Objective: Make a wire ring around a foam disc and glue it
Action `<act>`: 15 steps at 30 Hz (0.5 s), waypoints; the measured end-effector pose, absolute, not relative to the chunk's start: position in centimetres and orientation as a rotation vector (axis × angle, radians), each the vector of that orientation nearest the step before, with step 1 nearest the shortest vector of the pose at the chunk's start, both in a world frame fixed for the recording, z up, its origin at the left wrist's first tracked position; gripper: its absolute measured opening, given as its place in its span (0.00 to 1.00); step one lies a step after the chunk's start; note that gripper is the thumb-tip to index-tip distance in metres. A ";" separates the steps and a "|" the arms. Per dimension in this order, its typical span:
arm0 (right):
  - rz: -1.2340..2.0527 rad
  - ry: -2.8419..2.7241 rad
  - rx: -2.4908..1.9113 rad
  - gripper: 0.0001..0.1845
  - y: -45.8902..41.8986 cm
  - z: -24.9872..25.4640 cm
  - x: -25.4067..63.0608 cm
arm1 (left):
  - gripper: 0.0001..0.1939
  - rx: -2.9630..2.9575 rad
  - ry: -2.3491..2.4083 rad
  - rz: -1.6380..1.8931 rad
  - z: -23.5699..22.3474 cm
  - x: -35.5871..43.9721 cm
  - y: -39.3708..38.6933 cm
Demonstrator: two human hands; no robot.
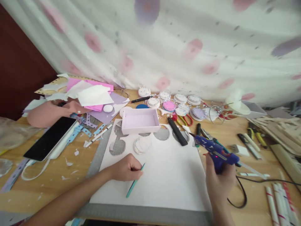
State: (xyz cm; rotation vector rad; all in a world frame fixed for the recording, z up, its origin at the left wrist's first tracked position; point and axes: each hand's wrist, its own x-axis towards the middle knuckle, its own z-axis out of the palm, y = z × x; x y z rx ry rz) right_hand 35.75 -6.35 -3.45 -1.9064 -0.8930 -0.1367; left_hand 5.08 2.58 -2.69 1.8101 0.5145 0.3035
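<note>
My left hand [129,168] is closed around a slim teal tool [131,189], its lower end pointing down over the white sheet [169,175]; its exact kind I cannot make out. In my right hand [219,183] is a blue glue gun [213,149], nozzle pointing left, with a clear glue stick [252,170] sticking out of its back. Two overlapping white paper discs [142,145] lie on the sheet, just beyond my left hand. Behind them sits a shallow pale-pink box [140,128]. Round holes are cut along the sheet's far side.
A grey cutting mat [98,166] lies under the sheet. Several decorated discs [169,106], scissors [183,120] and a black cutter [177,131] lie behind. A phone [50,138] with a white cable is at left. Markers [278,201], pliers [258,138] and the gun's black cord [268,180] are at right.
</note>
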 end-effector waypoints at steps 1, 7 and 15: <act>-0.166 -0.848 -1.974 0.28 -7.3 -3.7 36.6 | 0.21 1.818 0.516 0.291 -2.6 5.1 2.5; -0.120 -0.807 -2.332 0.24 -11.0 -6.0 40.4 | 0.19 1.812 0.534 0.171 -2.5 4.9 2.6; -0.032 -0.946 -2.356 0.23 -11.6 -6.6 41.6 | 0.19 1.776 0.608 0.128 -1.7 4.5 2.0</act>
